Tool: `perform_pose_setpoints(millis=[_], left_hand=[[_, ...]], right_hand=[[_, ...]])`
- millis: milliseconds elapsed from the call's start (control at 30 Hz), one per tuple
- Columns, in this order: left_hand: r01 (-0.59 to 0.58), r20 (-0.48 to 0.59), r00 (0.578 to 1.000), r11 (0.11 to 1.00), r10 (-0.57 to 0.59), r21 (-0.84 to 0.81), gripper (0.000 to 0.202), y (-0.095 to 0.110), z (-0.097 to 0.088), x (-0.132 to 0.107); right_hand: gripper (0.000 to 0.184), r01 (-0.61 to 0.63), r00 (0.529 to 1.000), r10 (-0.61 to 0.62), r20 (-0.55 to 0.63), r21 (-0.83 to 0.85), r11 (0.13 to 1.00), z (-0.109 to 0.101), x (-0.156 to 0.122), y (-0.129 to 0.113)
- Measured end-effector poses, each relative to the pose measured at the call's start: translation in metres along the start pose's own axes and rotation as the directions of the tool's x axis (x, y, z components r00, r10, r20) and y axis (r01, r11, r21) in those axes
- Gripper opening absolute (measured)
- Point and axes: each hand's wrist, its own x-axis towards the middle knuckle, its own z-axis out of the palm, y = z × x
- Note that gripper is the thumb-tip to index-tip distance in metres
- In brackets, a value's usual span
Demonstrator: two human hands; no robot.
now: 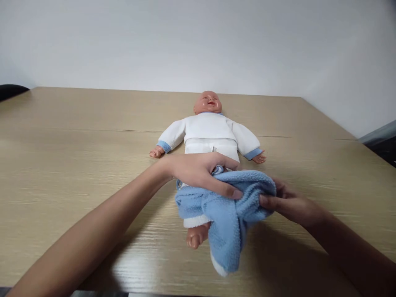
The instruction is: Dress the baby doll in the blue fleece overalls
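Observation:
A baby doll (210, 126) in a white top with blue cuffs lies on its back, head away from me. Light-blue trousers (227, 231) with white hems bunch over its lower legs. One bare foot (195, 236) pokes out of the left-hand hem; the other trouser leg hangs loose, no foot showing. My left hand (206, 171) lies across the doll's thighs, thumb pressed on the blue cloth and fingers partly hidden beyond the waistband. On the right side, my right hand (286, 202) pinches the trousers' waistband between thumb and fingers.
The doll rests on a wooden table (77, 165) with a thin seam across it. A pale wall (173, 45) stands behind. Dark objects show past the table at the far left (12, 91) and the right edge (382, 142).

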Motion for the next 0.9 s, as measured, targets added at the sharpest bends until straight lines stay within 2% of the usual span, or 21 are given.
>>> perform_pose_setpoints(millis=[67, 133, 233, 300, 400, 467, 567, 633, 700, 800, 900], left_hand=[[0.019, 0.043, 0.999, 0.997, -0.016, -0.071, 0.029, -0.002, -0.001, -0.001], [0.013, 0.066, 0.998, 0.991, -0.004, -0.132, 0.026, -0.004, -0.003, -0.002], [-0.035, 0.025, 0.999, 0.988, 0.039, -0.152, 0.026, -0.006, -0.005, -0.002], [-0.059, 0.001, 0.998, 0.989, 0.059, -0.136, 0.026, -0.006, -0.005, -0.001], [-0.060, 0.019, 0.998, 0.990, 0.063, -0.130, 0.022, -0.004, -0.003, 0.001], [-0.048, 0.050, 0.997, 0.987, 0.056, -0.155, 0.020, -0.003, -0.001, 0.001], [-0.026, 0.091, 0.995, 0.974, 0.047, -0.225, 0.024, -0.004, -0.002, 0.000], [0.006, 0.134, 0.991, 0.967, 0.029, -0.256, 0.033, -0.007, -0.003, -0.002], [0.054, 0.182, 0.983, 0.970, -0.010, -0.239, 0.039, -0.010, -0.006, -0.003], [0.072, 0.170, 0.985, 0.977, -0.038, -0.201, 0.031, -0.014, -0.007, -0.003], [0.022, 0.130, 0.991, 0.976, 0.006, -0.218, 0.028, -0.013, -0.005, -0.001]], right_hand=[[0.040, 0.026, 0.997, -0.025, -0.078, 0.017, 1.000, 0.000, 0.001, 0.003], [0.041, 0.020, 0.996, -0.017, -0.089, 0.036, 0.999, 0.001, 0.003, 0.002], [0.039, -0.070, 0.996, 0.068, 0.050, 0.033, 0.997, 0.007, 0.003, -0.007], [0.038, -0.132, 0.979, 0.130, 0.159, -0.001, 0.991, 0.012, 0.001, -0.013], [0.035, -0.123, 0.965, 0.136, 0.224, -0.067, 0.990, 0.016, -0.002, -0.015], [0.031, -0.071, 0.978, 0.082, 0.193, -0.066, 0.995, 0.015, -0.003, -0.012], [0.036, -0.001, 0.999, 0.000, 0.044, 0.011, 1.000, 0.010, -0.004, -0.003], [0.043, 0.003, 0.999, -0.002, -0.042, 0.040, 0.999, 0.006, -0.004, 0.001], [0.047, -0.023, 0.997, 0.025, -0.077, 0.021, 0.999, 0.005, -0.003, 0.002], [0.048, -0.086, 0.996, 0.087, 0.003, -0.097, 0.992, 0.008, -0.003, -0.005], [0.050, -0.118, 0.972, 0.154, 0.180, -0.192, 0.974, 0.015, -0.004, -0.013]])
